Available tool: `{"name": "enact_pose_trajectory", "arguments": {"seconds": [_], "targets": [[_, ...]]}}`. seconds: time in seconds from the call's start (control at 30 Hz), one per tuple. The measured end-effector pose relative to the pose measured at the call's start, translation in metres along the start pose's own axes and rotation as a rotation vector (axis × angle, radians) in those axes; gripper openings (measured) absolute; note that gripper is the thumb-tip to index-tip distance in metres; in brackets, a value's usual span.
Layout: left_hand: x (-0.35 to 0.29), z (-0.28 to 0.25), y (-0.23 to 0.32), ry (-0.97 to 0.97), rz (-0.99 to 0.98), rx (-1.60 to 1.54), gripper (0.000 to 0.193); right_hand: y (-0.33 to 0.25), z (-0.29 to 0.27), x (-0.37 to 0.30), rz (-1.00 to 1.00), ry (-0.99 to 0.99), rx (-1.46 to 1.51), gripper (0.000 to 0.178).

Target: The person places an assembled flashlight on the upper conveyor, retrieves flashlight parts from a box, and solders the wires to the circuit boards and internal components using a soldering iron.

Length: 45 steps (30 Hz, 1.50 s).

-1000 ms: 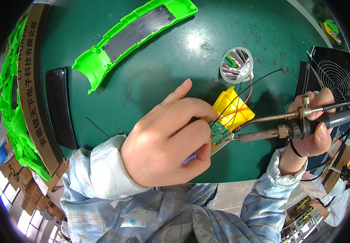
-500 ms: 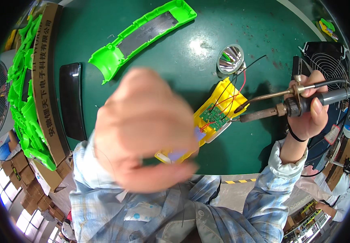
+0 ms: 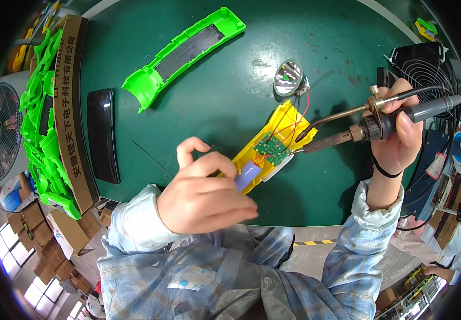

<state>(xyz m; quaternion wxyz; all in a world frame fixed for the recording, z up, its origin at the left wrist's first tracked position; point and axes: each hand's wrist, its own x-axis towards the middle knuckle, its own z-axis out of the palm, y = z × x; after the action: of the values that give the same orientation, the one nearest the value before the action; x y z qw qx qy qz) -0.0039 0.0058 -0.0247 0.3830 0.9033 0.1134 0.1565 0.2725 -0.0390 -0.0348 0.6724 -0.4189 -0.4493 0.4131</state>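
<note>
A soldering iron [image 3: 369, 128], circuit board [image 3: 272, 149] and boxed green shells [image 3: 49, 144] show an assembly workshop.

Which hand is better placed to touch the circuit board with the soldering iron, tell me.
Right, probably: the right hand grips the soldering iron, its tip by the circuit board. The left hand partly covers the yellow shell and shows no tool.

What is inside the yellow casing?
A green circuit board, red wires and part of a purple cylinder show inside the yellow casing. The left hand covers its near end; anything there or beneath the board is hidden.
</note>
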Motion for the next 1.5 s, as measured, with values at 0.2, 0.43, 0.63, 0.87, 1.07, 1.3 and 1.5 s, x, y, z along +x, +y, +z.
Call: {"name": "enact_pose_trajectory", "arguments": {"seconds": [0.2, 0.43, 0.63, 0.87, 1.07, 1.3, 1.5], "targets": [[0.008, -0.002, 0.003, 0.19, -0.248, -0.083, 0.019, -0.001, -0.001, 0.0, 0.006, -0.006, 0.014, 0.025], [0.021, -0.009, 0.007, 0.196, -0.238, -0.168, 0.016, -0.002, -0.004, 0.002, 0.002, -0.002, 0.005, 0.027], [0.023, -0.011, 0.01, 0.126, -0.445, -0.195, 0.015, -0.003, -0.007, -0.001, 0.032, 0.011, -0.004, 0.029], [0.026, 0.007, 0.002, 0.247, -0.32, 0.001, 0.015, 0.003, -0.005, 0.001, 0.041, -0.026, -0.064, 0.028], [0.028, 0.019, 0.002, 0.413, -0.253, 0.13, 0.019, -0.005, -0.003, 0.0, 0.14, 0.041, -0.051, 0.029], [0.027, 0.016, -0.003, 0.382, -0.187, 0.217, 0.026, -0.009, -0.008, -0.002, 0.164, 0.014, 0.029, 0.025], [0.02, 0.013, -0.004, 0.375, -0.121, 0.171, 0.029, -0.01, -0.005, -0.002, 0.153, 0.054, 0.024, 0.024]]}}
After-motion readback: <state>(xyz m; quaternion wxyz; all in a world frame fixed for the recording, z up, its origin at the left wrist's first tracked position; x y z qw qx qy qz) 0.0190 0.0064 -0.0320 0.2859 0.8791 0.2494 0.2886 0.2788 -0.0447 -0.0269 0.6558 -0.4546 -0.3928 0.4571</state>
